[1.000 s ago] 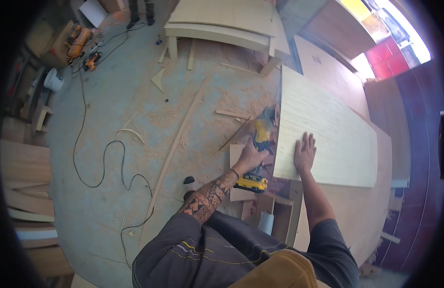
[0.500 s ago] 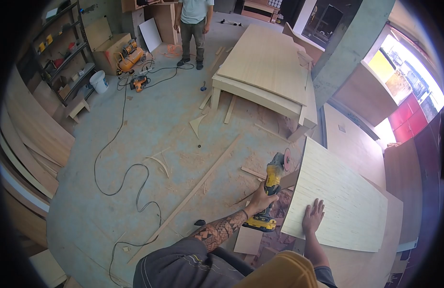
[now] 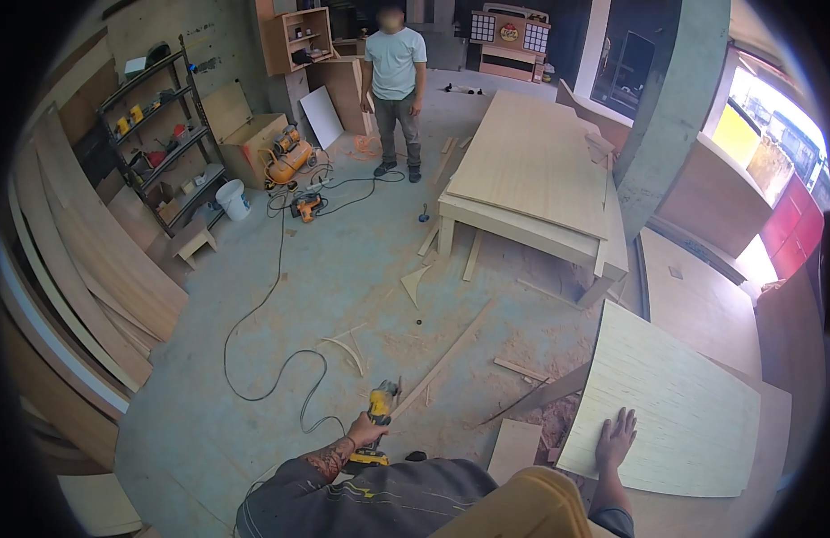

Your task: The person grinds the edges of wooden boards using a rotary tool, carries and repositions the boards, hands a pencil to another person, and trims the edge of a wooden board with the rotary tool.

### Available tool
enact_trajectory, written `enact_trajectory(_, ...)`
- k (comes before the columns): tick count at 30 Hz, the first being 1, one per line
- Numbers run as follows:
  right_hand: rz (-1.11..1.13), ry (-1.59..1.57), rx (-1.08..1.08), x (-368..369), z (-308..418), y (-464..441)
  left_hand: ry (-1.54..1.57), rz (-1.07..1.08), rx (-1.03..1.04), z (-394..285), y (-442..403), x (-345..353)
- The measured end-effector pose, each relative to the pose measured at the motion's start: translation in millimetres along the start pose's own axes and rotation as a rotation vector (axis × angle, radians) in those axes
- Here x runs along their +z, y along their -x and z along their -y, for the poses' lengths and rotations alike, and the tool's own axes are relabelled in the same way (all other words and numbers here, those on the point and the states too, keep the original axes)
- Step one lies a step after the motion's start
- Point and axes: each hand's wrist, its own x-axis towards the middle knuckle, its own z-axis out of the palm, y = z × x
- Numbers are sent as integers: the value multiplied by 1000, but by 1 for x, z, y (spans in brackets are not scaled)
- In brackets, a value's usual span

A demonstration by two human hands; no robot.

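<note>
My left hand is closed around the body of a yellow and black cordless angle grinder. The grinder is upright over the floor, its disc end at the top and its battery at the bottom, apart from any board. On the right, my right hand lies flat with fingers extended on a pale wood-grain panel. The panel's curved left edge overhangs a pile of dust and scraps, and a larger brown board sits under its right side.
A large pale table stands ahead, near a person facing this way. A black cable snakes across the floor among wood strips and shavings. Curved boards lean at left, beside a shelf rack and an orange compressor.
My left hand has carried the grinder leftward and down, away from the panel's edge. My right hand stays flat on the panel. The view has tilted up, showing more of the standing person.
</note>
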Motion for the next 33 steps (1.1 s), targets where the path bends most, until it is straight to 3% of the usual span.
enact_trajectory(4,-18,15,-24,4,-5,-1,-37,-194,-286,97,44,-18)
enact_trajectory(8,-20,26,-23,7,-6,-2,87,-238,-564,181,81,-7)
enact_trajectory(10,-15,22,-33,10,-7,-5,130,-324,-735,199,91,-2)
enact_trajectory(13,-39,2,-21,11,-10,-5,199,-285,-799,202,95,4)
enact_trajectory(16,-33,-18,-5,12,-11,-7,231,-254,-742,189,80,-1)
enact_trajectory(22,-245,9,49,44,-3,-49,257,-220,-574,134,26,-35)
enact_trajectory(24,-70,66,504,5,70,-85,247,-213,-523,109,4,-51)
enact_trajectory(25,-301,-14,479,34,55,-110,240,-208,-500,97,-5,-60)
enact_trajectory(27,-491,-22,388,83,44,-160,217,-195,-460,70,-23,-78)
enact_trajectory(31,-347,8,336,125,88,-227,166,-159,-384,19,-53,-115)
enact_trajectory(33,-253,401,550,124,140,-237,138,-147,-346,1,-64,-132)
